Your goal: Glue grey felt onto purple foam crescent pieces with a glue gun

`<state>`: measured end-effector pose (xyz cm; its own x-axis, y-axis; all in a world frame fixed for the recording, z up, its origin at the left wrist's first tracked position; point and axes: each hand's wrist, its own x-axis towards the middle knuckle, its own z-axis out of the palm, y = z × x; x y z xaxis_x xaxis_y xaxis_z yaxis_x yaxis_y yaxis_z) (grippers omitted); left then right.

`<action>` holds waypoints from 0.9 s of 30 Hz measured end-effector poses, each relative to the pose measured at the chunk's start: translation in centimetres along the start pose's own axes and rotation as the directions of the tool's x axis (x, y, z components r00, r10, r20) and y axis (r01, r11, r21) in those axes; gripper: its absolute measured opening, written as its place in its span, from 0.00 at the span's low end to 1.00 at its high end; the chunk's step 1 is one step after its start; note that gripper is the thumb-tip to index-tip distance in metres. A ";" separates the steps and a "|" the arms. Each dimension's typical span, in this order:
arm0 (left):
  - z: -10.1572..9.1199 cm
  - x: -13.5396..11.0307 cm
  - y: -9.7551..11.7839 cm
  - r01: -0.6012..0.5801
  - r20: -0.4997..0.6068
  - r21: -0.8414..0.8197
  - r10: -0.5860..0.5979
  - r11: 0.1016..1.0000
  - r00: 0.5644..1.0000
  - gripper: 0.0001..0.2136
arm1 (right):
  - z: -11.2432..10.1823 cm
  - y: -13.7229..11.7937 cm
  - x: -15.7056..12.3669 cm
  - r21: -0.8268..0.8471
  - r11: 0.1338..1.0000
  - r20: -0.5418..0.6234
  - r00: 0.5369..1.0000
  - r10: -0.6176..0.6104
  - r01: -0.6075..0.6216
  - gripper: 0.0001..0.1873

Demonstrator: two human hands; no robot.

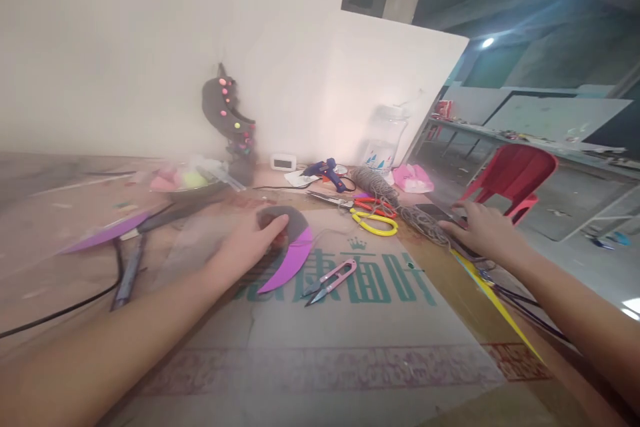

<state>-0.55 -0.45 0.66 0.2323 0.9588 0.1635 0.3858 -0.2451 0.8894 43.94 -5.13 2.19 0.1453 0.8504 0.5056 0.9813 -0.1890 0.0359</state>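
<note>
My left hand (265, 237) is closed on a crescent-shaped piece (291, 260), thumb on top. Its upper part is covered in grey yarn and its lower tip is bare purple. A thin strand of yarn seems to trail from it toward a tangled grey yarn bundle (375, 187). My right hand (483, 230) is at the table's right side, fingers apart, over a dark flat object (430, 212) that looks like a phone; whether it touches it I cannot tell. Pink thread snips (333, 280) lie between my hands, below scissors (374, 221) with red and yellow handles.
A blue glue gun (327, 173), a small white clock-like device (283, 162) and a clear bottle (385, 137) stand at the back. A decorated dark crescent (223, 107) hangs by the wall. Another purple piece (107, 232) and a pen-like tool (129, 273) lie left. A red chair (520, 177) stands right.
</note>
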 end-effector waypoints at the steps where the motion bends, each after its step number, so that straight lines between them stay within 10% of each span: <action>1: 0.1 0.0 0.1 -0.013 0.007 -0.028 0.013 1.000 1.000 0.13 | -0.8 -1.3 -0.1 -0.033 0.998 -0.059 0.996 -0.062 0.060 0.26; 5: 0.2 0.0 0.1 -0.025 0.014 -0.074 0.026 0.997 1.000 0.13 | -4.2 -9.6 -0.8 0.309 0.887 -0.030 0.935 -0.352 0.344 0.20; 12: 0.1 0.0 0.4 -0.024 -0.017 -0.137 0.022 0.990 1.000 0.13 | -4.1 -22.1 -0.3 0.758 0.643 0.366 0.747 -0.555 0.107 0.26; 18: 0.0 0.1 0.0 -0.017 -0.039 -0.117 0.012 0.993 0.999 0.15 | -1.5 -23.0 -0.1 0.909 0.410 0.340 0.694 -0.635 -0.070 0.14; 27: -0.1 -0.1 0.4 0.031 -0.007 -0.068 -0.032 0.997 0.999 0.14 | -0.8 -22.5 -0.9 0.866 0.501 0.297 0.807 -0.510 -0.002 0.11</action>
<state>-0.54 -0.61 1.03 0.2141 0.9670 0.1382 0.3315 -0.2050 0.9209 21.62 -2.03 1.60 -0.3462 0.9286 0.1334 0.6003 0.3285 -0.7292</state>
